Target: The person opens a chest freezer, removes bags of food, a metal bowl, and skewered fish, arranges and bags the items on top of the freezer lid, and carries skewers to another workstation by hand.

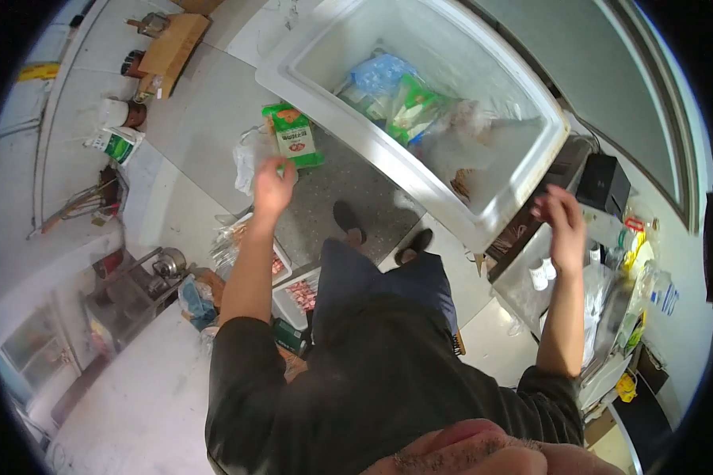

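Note:
My left hand (274,190) is closed, its fingers curled in; what they hold, if anything, is hidden. In view it overlaps the lower edge of a green and white printed package (295,141), and I cannot tell if they touch. Beside that package lies a crumpled clear plastic bag (249,162). My right hand (564,226) hangs off the near right corner of an open white chest freezer (333,119), fingers apart and slightly bent, with nothing seen in them. Inside the freezer are a blue plastic bag (384,74), a green and white bag (413,107) and other bagged items.
Trays of reddish pieces (301,294) stand on the floor left of my legs. A dark mat (325,194) lies under my feet. To my right, a cluttered counter (523,273) holds bottles, bags and a black box (604,184). A metal kettle (169,263) stands at left.

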`<action>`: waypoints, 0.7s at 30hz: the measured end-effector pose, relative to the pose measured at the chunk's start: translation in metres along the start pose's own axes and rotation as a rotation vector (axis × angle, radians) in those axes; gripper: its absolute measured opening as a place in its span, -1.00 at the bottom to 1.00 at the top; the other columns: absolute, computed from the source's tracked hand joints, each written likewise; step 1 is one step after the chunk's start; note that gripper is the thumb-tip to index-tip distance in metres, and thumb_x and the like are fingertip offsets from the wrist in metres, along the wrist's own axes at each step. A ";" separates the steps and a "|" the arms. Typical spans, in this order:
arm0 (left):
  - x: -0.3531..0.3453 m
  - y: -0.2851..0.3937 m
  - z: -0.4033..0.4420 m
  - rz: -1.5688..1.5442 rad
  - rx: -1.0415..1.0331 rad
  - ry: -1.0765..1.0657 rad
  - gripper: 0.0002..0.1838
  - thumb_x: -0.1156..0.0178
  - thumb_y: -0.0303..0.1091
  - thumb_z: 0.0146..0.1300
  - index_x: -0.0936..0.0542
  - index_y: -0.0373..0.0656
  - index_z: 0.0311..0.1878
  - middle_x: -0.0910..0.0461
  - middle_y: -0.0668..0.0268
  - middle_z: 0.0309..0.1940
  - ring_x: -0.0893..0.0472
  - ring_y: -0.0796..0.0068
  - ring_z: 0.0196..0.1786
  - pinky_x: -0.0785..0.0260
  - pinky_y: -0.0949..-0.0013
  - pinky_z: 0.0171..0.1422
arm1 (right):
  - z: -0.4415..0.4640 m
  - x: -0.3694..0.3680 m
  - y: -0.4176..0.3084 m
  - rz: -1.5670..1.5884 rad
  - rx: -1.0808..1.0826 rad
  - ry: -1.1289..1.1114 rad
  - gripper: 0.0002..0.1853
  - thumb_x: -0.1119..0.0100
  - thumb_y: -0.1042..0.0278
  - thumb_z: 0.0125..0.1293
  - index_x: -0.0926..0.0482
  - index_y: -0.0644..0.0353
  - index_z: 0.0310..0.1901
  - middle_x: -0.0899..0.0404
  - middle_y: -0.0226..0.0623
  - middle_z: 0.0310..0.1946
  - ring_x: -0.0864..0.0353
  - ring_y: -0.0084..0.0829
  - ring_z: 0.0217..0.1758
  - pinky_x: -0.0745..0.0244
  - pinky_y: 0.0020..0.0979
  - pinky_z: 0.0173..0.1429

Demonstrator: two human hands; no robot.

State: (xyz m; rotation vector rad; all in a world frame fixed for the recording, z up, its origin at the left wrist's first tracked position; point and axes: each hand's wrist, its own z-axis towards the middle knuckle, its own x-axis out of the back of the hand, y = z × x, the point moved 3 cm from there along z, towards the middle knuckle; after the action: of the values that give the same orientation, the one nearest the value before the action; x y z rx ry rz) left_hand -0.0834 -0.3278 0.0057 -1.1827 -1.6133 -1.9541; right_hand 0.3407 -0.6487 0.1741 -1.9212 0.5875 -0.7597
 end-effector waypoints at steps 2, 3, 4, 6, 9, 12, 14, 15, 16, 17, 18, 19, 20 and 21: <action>0.005 0.012 0.065 -0.003 -0.118 0.134 -0.79 -0.24 -0.30 0.18 -0.58 -0.24 -0.21 -0.59 0.05 -0.21 -0.55 0.01 -0.13 -0.39 0.11 -0.01 | 0.062 -0.077 0.017 -0.007 -0.080 -0.204 -0.68 -0.10 0.32 0.39 -0.45 0.37 0.06 -0.57 -0.24 -0.26 -0.58 -0.45 -0.26 -0.52 -0.44 -0.10; 0.002 0.016 0.100 0.008 -0.223 0.206 -0.80 -0.25 -0.32 0.17 -0.59 -0.22 -0.21 -0.58 0.08 -0.20 -0.53 0.01 -0.11 -0.38 0.10 0.01 | 0.092 -0.119 0.022 -0.023 -0.118 -0.294 -0.67 -0.09 0.32 0.38 -0.45 0.37 0.06 -0.57 -0.26 -0.33 -0.57 -0.48 -0.28 -0.51 -0.47 -0.14; -0.004 0.019 0.132 0.053 -0.293 0.244 -0.81 -0.25 -0.33 0.16 -0.59 -0.21 -0.21 -0.59 0.11 -0.21 -0.52 0.02 -0.10 -0.37 0.09 0.02 | 0.130 -0.149 0.046 -0.215 -0.067 -0.436 -0.67 -0.12 0.27 0.37 -0.46 0.36 0.02 -0.56 -0.28 -0.37 -0.54 -0.55 -0.28 -0.50 -0.48 -0.15; -0.020 0.028 0.182 0.139 -0.411 0.282 -0.78 -0.26 -0.30 0.15 -0.59 -0.18 -0.18 -0.58 0.17 -0.16 -0.50 0.05 -0.02 -0.33 0.07 0.08 | 0.196 -0.213 0.094 -0.661 0.112 -0.497 -0.59 -0.12 0.16 0.32 -0.47 0.34 0.04 -0.62 -0.12 -0.24 -0.62 -0.28 -0.17 -0.51 -0.29 -0.08; -0.053 0.038 0.219 0.284 -0.542 0.251 -0.68 -0.28 -0.20 0.14 -0.58 -0.15 -0.08 -0.54 0.21 0.00 -0.44 0.08 0.12 -0.25 0.03 0.21 | 0.268 -0.303 0.156 -1.106 0.157 -0.680 -0.50 -0.12 0.10 0.25 -0.45 0.28 0.12 -0.57 0.03 -0.05 -0.58 -0.01 0.01 -0.48 -0.10 0.04; -0.072 0.039 0.233 0.345 -0.541 0.179 -0.59 -0.28 -0.13 0.13 -0.56 -0.14 -0.01 -0.47 0.20 0.11 -0.37 0.05 0.22 -0.16 -0.01 0.29 | 0.328 -0.379 0.212 -1.242 0.189 -0.709 -0.52 -0.11 0.10 0.25 -0.45 0.24 0.09 -0.56 0.03 -0.02 -0.56 0.00 0.04 -0.48 -0.08 0.07; -0.077 0.035 0.229 0.335 -0.513 0.126 -0.57 -0.28 -0.11 0.12 -0.55 -0.14 0.00 -0.45 0.18 0.14 -0.35 0.02 0.24 -0.14 -0.01 0.31 | 0.340 -0.415 0.246 -1.224 0.178 -0.675 -0.48 -0.13 0.06 0.22 -0.43 0.26 0.10 -0.51 0.02 0.05 -0.54 -0.01 0.09 -0.49 -0.08 0.08; -0.078 0.034 0.232 0.327 -0.508 0.126 -0.57 -0.28 -0.11 0.11 -0.56 -0.14 0.00 -0.45 0.17 0.13 -0.35 0.01 0.23 -0.14 0.00 0.31 | 0.345 -0.433 0.263 -1.210 0.213 -0.629 -0.45 -0.14 0.05 0.21 -0.40 0.26 0.13 -0.49 0.02 0.07 -0.52 -0.01 0.11 -0.49 -0.07 0.08; -0.077 0.033 0.234 0.320 -0.507 0.128 -0.57 -0.28 -0.12 0.11 -0.56 -0.14 -0.01 -0.44 0.16 0.13 -0.35 0.00 0.22 -0.14 0.00 0.30 | 0.348 -0.446 0.270 -1.192 0.249 -0.578 -0.41 -0.15 0.04 0.20 -0.38 0.27 0.16 -0.46 0.02 0.10 -0.51 0.00 0.14 -0.48 -0.06 0.08; -0.077 0.032 0.234 0.307 -0.491 0.108 -0.57 -0.29 -0.12 0.09 -0.56 -0.14 -0.02 -0.44 0.16 0.13 -0.35 0.01 0.22 -0.14 0.01 0.30 | 0.345 -0.455 0.278 -1.206 0.269 -0.576 -0.39 -0.17 0.03 0.19 -0.36 0.26 0.18 -0.44 0.01 0.10 -0.49 -0.01 0.15 -0.48 -0.06 0.08; -0.077 0.031 0.237 0.295 -0.477 0.094 -0.57 -0.30 -0.13 0.07 -0.57 -0.14 -0.03 -0.44 0.16 0.14 -0.34 0.01 0.22 -0.14 0.02 0.29 | 0.341 -0.464 0.277 -1.220 0.295 -0.570 -0.37 -0.18 0.03 0.18 -0.34 0.25 0.19 -0.43 -0.01 0.11 -0.48 -0.02 0.17 -0.48 -0.07 0.08; -0.077 0.033 0.238 0.284 -0.466 0.085 -0.57 -0.31 -0.13 0.06 -0.57 -0.14 -0.03 -0.43 0.16 0.14 -0.34 0.01 0.22 -0.14 0.03 0.29 | 0.341 -0.472 0.278 -1.232 0.326 -0.560 -0.35 -0.20 0.02 0.16 -0.32 0.25 0.21 -0.41 -0.02 0.12 -0.46 -0.04 0.18 -0.47 -0.08 0.08; -0.076 0.035 0.238 0.301 -0.443 0.068 -0.57 -0.31 -0.14 0.04 -0.58 -0.14 -0.04 -0.43 0.16 0.14 -0.34 0.01 0.22 -0.14 0.04 0.29 | 0.341 -0.478 0.285 -1.273 0.374 -0.523 -0.36 -0.20 0.03 0.16 -0.34 0.24 0.19 -0.42 -0.02 0.11 -0.46 -0.05 0.18 -0.46 -0.09 0.09; -0.075 0.037 0.238 0.320 -0.420 0.052 -0.56 -0.32 -0.14 0.02 -0.58 -0.13 -0.04 -0.43 0.17 0.14 -0.34 0.01 0.22 -0.14 0.06 0.29 | 0.341 -0.484 0.296 -1.310 0.425 -0.485 -0.38 -0.20 0.03 0.15 -0.36 0.22 0.18 -0.42 -0.03 0.10 -0.45 -0.07 0.19 -0.45 -0.09 0.09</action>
State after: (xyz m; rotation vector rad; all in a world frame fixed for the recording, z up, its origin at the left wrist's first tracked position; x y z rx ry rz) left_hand 0.0772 -0.1366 -0.0269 -1.4228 -0.9361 -2.1381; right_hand 0.2274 -0.2447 -0.3375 -1.8077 -1.1700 -0.9960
